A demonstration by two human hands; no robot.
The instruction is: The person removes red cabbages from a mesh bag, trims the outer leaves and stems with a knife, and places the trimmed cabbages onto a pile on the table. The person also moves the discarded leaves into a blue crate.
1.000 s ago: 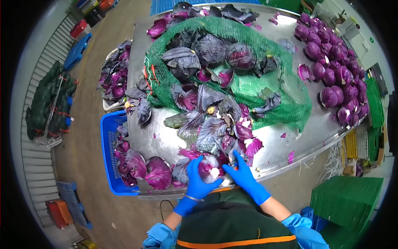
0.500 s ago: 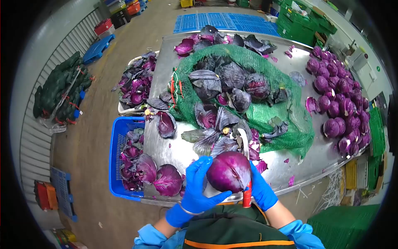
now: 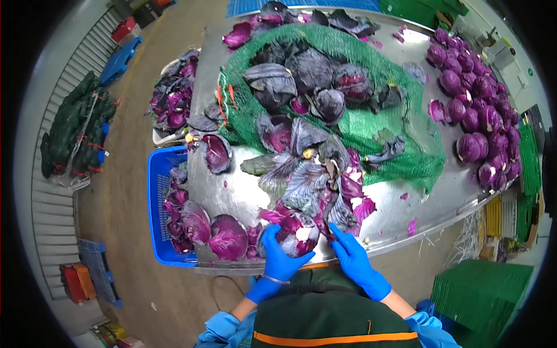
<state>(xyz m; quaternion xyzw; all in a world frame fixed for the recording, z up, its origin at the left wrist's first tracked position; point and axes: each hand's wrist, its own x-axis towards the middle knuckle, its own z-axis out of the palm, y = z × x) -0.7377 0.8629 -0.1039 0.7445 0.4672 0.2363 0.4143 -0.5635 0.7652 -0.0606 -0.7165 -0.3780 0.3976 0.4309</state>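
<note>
Purple cabbage [image 3: 297,236] at table [image 3: 389,223] edge

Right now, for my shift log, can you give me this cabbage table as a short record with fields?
Left hand: blue glove, wrapped around a red cabbage at the table's near edge
Right hand: blue glove, fingers stretched onto the loose leaves beside that cabbage
Surface: steel table
Centre: green net sack, opened, with untrimmed heads on it
Right side: pile of trimmed heads
Left side: blue crate holding leaf scraps
</note>
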